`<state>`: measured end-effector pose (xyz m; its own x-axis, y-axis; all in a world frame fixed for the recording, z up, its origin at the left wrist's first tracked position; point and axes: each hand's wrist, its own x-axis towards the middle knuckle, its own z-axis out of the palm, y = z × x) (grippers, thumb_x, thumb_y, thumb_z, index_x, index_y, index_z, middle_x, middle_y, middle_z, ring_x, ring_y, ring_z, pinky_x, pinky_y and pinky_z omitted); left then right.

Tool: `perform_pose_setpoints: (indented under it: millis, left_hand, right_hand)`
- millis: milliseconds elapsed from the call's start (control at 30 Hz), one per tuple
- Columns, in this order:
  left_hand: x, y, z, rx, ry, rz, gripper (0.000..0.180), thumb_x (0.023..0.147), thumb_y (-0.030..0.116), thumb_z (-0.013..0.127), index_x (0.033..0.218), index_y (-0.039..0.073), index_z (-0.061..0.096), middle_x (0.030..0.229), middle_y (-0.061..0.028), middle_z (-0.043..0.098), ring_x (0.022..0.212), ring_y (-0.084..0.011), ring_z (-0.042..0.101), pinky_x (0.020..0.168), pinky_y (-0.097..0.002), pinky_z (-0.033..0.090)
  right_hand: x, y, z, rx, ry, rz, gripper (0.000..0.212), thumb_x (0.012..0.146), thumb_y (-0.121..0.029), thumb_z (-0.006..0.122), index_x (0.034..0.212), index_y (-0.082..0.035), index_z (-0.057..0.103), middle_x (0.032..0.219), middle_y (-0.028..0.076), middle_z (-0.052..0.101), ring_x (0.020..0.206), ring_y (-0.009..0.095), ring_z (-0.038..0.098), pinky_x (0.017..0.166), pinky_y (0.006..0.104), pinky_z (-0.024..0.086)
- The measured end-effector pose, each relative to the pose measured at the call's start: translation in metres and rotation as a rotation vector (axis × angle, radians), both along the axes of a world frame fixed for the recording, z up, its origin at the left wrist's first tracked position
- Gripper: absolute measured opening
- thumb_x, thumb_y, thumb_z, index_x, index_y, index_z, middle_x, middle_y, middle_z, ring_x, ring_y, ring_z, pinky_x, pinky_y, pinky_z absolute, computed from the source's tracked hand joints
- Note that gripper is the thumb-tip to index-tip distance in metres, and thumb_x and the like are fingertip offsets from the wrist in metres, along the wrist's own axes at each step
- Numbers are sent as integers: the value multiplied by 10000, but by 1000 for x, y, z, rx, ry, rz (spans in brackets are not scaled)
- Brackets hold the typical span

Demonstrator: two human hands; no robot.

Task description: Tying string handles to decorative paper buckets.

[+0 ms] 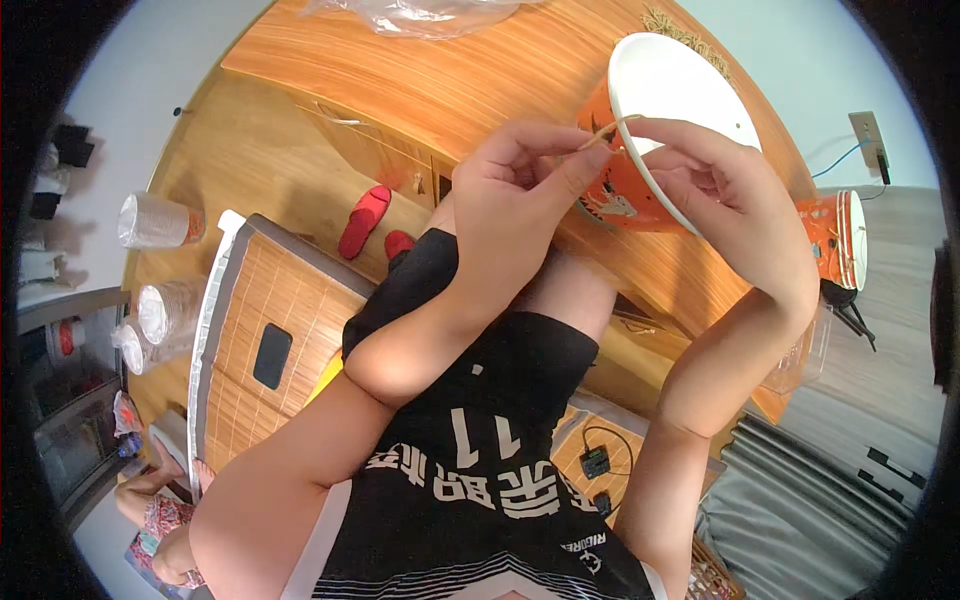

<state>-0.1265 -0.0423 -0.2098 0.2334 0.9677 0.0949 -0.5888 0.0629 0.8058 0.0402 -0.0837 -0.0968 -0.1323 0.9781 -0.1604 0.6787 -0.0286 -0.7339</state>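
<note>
A large orange paper bucket (640,195) with a white rim and inside lies tilted on the wooden table (400,70), its mouth facing up and right. At the near side of its rim, a thin tan cord (604,132) runs between my hands. My left hand (510,195) is closed, pinching the cord between thumb and forefinger just outside the bucket wall. Over the rim reaches my right hand (740,195), its fingers curled partly inside the mouth and its forefinger tip at the cord's other part. Its grip is partly hidden by the hand itself.
Behind the bucket lies a bundle of tan cords (685,38). Clear plastic wrap (425,14) sits at the table's far edge, and stacked orange buckets (835,240) stand to the right. A phone (272,356) rests on a bamboo mat. Wrapped bucket stacks (168,312) and red slippers (364,222) are on the floor.
</note>
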Motion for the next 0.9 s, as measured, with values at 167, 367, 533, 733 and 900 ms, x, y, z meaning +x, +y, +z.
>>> perform_pose_setpoints:
  millis: [167,367,533,733,900]
  left_hand:
    - [4,5,-3,89,37,-73,104,857,55,760,941,35,701,719,69,574,605,11,435,529,-153,335]
    - [-6,8,-3,144,182,-131,130,831,63,783,929,39,700,684,93,503,594,15,403,516,-154,301]
    - [-13,12,5,286,285,-134,133,814,50,787,914,40,699,648,90,516,556,24,381,485,-158,273]
    - [-18,14,12,282,320,-193,113,822,25,766,914,32,700,588,98,501,509,31,352,454,-168,240]
    - [-12,8,10,154,234,-219,103,827,-17,747,909,15,694,584,110,475,502,32,346,457,-166,222]
  right_hand:
    - [-2,5,2,101,-121,48,253,944,26,572,1192,45,619,975,91,707,886,114,648,809,259,536]
    - [-12,14,-1,267,-289,79,127,881,-32,652,999,13,667,844,85,715,742,125,659,679,263,537]
    - [-14,7,-3,303,-214,5,124,847,-125,667,938,-44,688,780,121,687,717,249,690,670,326,542]
    - [-20,-3,1,508,-346,-128,253,799,-37,707,1046,-60,658,929,49,698,801,189,650,694,303,521]
    - [-4,13,-10,327,-343,87,286,790,-39,683,1073,-69,651,918,83,675,886,216,629,794,345,514]
